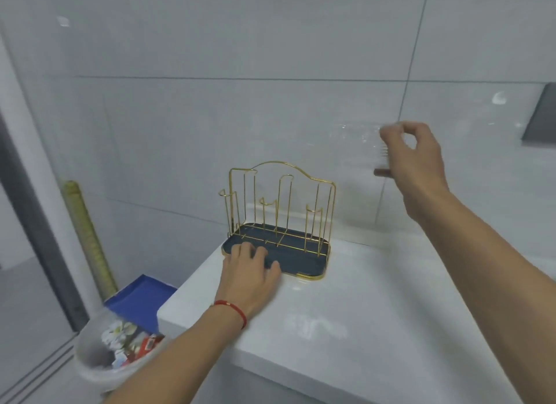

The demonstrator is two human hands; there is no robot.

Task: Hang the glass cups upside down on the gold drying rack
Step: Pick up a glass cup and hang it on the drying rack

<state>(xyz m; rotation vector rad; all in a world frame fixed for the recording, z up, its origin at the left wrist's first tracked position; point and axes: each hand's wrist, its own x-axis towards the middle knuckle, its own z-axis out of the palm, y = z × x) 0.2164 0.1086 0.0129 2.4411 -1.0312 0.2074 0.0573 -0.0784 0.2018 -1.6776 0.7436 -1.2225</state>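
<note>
On the white counter (pixel 346 298), right up against the tiled wall, the gold drying rack (pixel 278 211) is parked with its dark tray facing forward, and every one of its wire posts is bare so far. The left hand (pixel 251 268) is laid flat on the front corner of the tray, fingers spread and nothing gripped, most likely so the light rack is kept from sliding or tipping when a cup gets dropped over a post. The right hand (pixel 413 156) is raised well above and to the right of the rack, and a glass cup (pixel 365 146) is pinched in its fingertips; the glass is so blurred and see-through that only a faint outline and a ribbed edge by the fingers can be made out, so it can't really be told whether it's already flipped mouth-down. The cup is probably held by its end so the open mouth is left free for a post. Off the counter's left edge, a lined trash bin (pixel 114 349) and a blue box (pixel 141 298) are tucked below, out of the way.
</note>
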